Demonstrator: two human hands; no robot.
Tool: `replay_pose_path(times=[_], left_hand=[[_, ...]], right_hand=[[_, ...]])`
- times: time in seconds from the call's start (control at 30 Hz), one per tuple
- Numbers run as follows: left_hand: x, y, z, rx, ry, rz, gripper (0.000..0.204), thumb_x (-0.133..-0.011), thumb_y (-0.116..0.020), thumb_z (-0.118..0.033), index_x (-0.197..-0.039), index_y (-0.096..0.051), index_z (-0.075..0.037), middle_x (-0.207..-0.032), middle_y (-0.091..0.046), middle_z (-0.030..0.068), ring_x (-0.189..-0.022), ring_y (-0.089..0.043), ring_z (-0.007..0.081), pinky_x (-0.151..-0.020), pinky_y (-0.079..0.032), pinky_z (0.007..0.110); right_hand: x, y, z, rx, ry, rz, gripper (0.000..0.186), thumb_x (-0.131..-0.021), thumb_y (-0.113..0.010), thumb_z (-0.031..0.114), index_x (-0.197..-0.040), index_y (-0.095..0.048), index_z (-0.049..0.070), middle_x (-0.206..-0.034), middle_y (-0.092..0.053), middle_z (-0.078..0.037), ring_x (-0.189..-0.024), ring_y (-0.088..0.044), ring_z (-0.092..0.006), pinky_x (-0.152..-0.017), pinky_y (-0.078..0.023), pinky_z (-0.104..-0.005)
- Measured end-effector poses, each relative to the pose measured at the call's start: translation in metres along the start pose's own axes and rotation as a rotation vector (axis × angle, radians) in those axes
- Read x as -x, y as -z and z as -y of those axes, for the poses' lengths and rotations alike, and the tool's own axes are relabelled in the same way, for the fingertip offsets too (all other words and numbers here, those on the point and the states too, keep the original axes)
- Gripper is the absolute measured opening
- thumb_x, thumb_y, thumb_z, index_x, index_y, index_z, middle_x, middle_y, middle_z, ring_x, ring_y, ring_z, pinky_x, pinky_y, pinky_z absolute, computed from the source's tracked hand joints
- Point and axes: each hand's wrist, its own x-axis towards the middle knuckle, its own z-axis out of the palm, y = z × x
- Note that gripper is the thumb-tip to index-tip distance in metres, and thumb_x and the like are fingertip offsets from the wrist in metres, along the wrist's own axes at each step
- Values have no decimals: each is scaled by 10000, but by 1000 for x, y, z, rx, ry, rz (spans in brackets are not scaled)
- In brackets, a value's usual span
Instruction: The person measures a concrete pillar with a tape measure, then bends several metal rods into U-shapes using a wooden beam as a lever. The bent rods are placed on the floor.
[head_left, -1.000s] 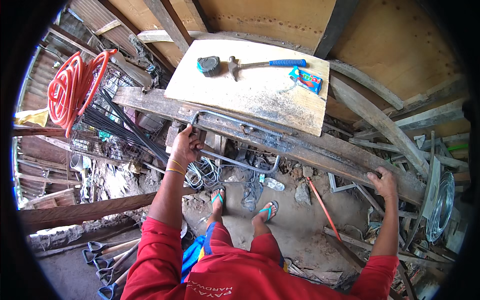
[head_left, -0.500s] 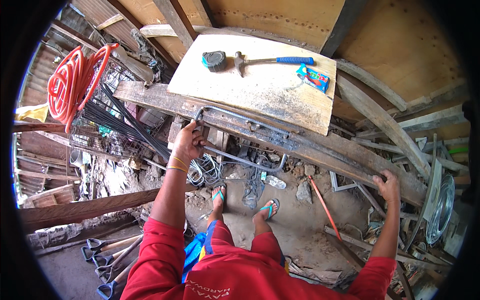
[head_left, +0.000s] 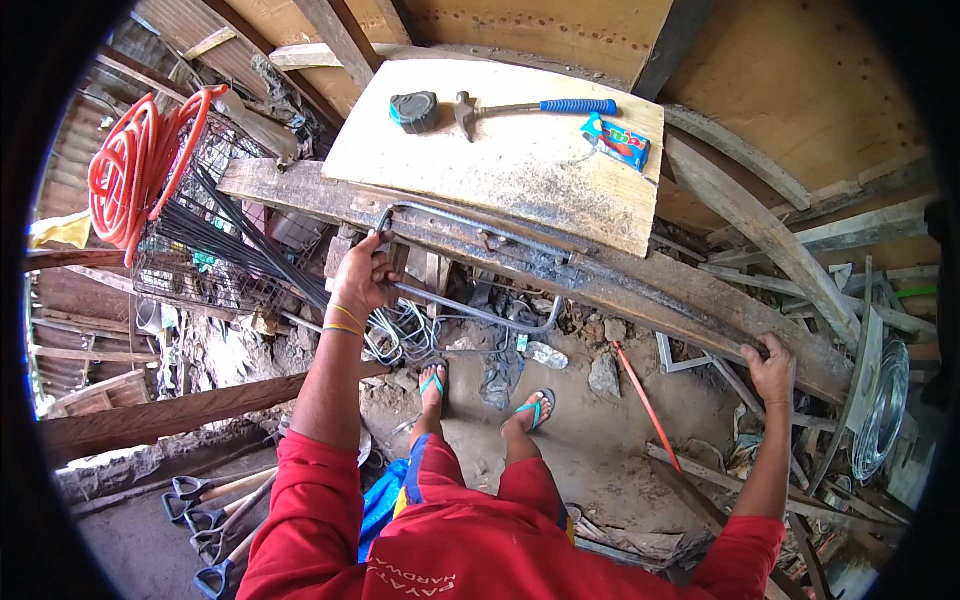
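Note:
My left hand [head_left: 362,275] is closed round one side of a bent steel rod [head_left: 470,310], which is shaped into a rough rectangle. The rod's upper side lies along a thick wooden plank [head_left: 290,195], next to metal pegs [head_left: 490,240] on a dark, greasy patch. From that patch a long dark metal bar [head_left: 665,297] runs right along the plank. My right hand [head_left: 770,368] is closed round the bar's far right end, at the plank's near edge. The lower side of the rectangle hangs off the plank, over the ground.
Beyond the plank, a plywood board [head_left: 480,180] carries a tape measure [head_left: 414,112], a blue-handled claw hammer [head_left: 530,109] and a blue packet [head_left: 615,142]. An orange hose coil [head_left: 130,190] hangs left. Shovels [head_left: 215,520] lie lower left; rubble and a plastic bottle [head_left: 545,354] are by my feet.
The whole view has shifted slightly, moving the board and plank a little left and up. Both hands keep their grips, and the bent rod looks the same against the plank.

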Motion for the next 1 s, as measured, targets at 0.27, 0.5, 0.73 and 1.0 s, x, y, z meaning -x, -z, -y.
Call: replay_pose_path(times=[0.27, 0.5, 0.73, 1.0], left_hand=[[1, -3, -1, -19, 3, -22, 263, -1088, -451, -303, -1029, -628, -119, -581, -266, -69, -473, -249, 80, -548, -350, 296], [-5, 3, 0, -58, -37, 45, 279, -1093, -445, -298, -1019, -621, -95, -565, -266, -67, -469, -248, 91, -563, -364, 303], [-1, 8, 3, -5, -75, 138, 314, -1106, -415, -294, -1006, -601, -61, -561, -289, -57, -480, -265, 102, -574, -376, 322], [-17, 27, 5, 38, -93, 356, 288, -1114, -410, -273, -993, -569, -65, -596, -270, -38, -499, -253, 121, -626, -426, 362]], right_hand=[[3, -3, 4, -6, -66, 11, 418, -927, -689, 424, -926, -637, 10, -909, -672, -247, -884, -655, -464, -755, -500, -506], [6, -25, 7, 135, -250, -142, 564, -1042, -422, 533, -1007, -703, 45, -1007, -692, -263, -977, -645, -479, -861, -485, -544], [60, -31, 40, 259, -491, -191, 604, -1028, -383, 583, -1163, -735, 111, -1149, -683, -268, -1099, -632, -476, -974, -470, -545], [273, -94, 290, 274, -825, -344, 573, -1010, -457, 599, -1072, -696, 82, -995, -708, -243, -977, -658, -469, -836, -488, -570]])
